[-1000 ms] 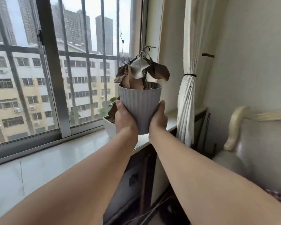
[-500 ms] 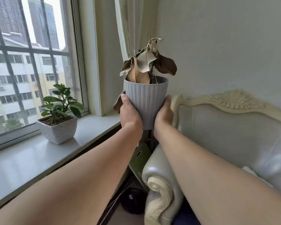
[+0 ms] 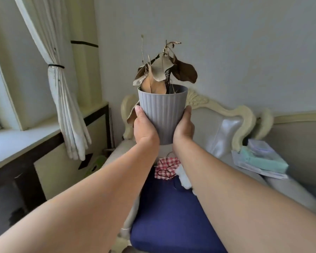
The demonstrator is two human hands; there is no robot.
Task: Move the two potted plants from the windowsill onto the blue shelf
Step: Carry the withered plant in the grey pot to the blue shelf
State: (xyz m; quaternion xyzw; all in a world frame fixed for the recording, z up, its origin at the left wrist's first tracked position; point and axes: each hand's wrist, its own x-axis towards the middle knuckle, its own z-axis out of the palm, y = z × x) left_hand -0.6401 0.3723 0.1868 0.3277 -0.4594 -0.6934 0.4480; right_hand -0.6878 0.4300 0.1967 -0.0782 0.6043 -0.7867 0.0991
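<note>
I hold a grey ribbed pot [image 3: 162,114] with a withered plant of dry brown leaves [image 3: 164,70] upright at chest height in front of me. My left hand [image 3: 144,128] clasps its left side and my right hand [image 3: 183,127] clasps its right side, both arms stretched forward. The pot hangs over a sofa, away from the windowsill [image 3: 20,141] at the left. The second potted plant and the blue shelf are out of view.
A cream carved sofa [image 3: 226,114] with a dark blue cushion [image 3: 168,212] stands below the pot. A red checked cloth [image 3: 167,167] lies on the cushion, and a stack of papers and teal fabric [image 3: 263,161] on the sofa's right. A tied white curtain [image 3: 66,110] hangs at the left.
I have turned right with the grey pot, away from the window. The window and the green plant in its white pot have left the view; the sofa now fills the middle.
</note>
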